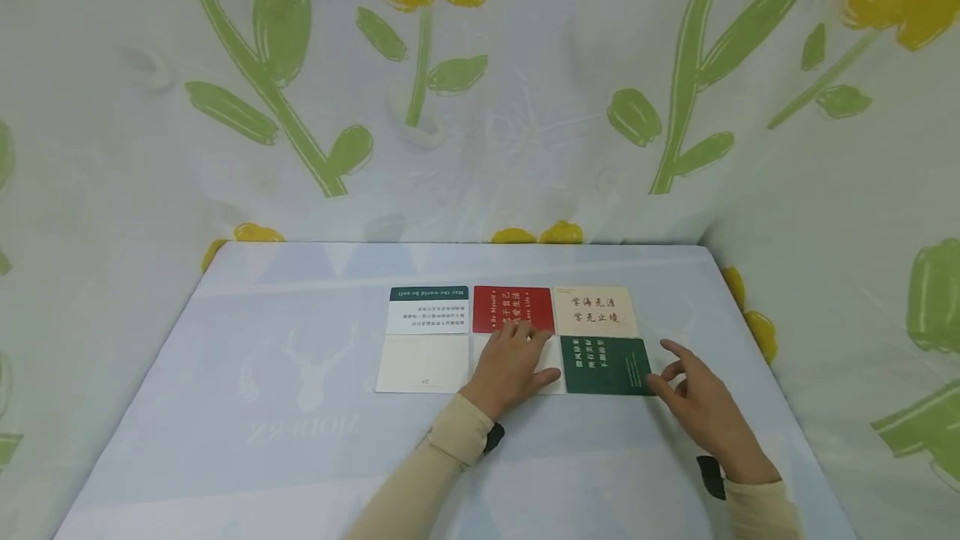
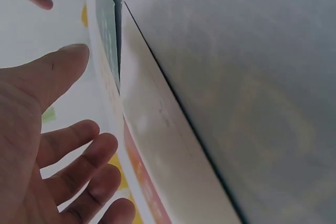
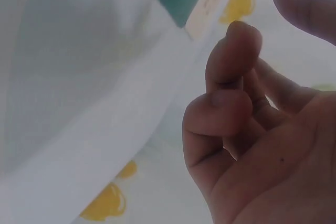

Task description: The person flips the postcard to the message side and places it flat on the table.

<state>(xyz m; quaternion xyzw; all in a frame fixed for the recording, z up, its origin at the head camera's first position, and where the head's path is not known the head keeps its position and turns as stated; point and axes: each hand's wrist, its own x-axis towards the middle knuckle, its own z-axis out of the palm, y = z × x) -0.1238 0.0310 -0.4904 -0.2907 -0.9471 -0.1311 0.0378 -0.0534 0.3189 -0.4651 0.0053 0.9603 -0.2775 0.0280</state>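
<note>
Several printed cards lie in two rows on the table. My left hand point(image 1: 512, 365), thumb spread and fingers loosely bent, hovers over a white card point(image 1: 553, 377) in the front row and partly covers it. Its fingertips overlap the lower edge of a red card point(image 1: 491, 302) behind. The left wrist view shows nothing in that palm. At the right end of the front row is a dark green card point(image 1: 607, 367) with white writing. My right hand point(image 1: 701, 402) is beside this card's right edge, index finger extended and the others curled loosely, holding nothing.
A cream card point(image 1: 596, 312) with red characters lies behind the green one. To the left are a white card with a green band point(image 1: 428, 311) and a plain white card point(image 1: 422, 363). The pale table point(image 1: 300, 457) meets flower-printed cloth point(image 1: 525, 107) at back and sides.
</note>
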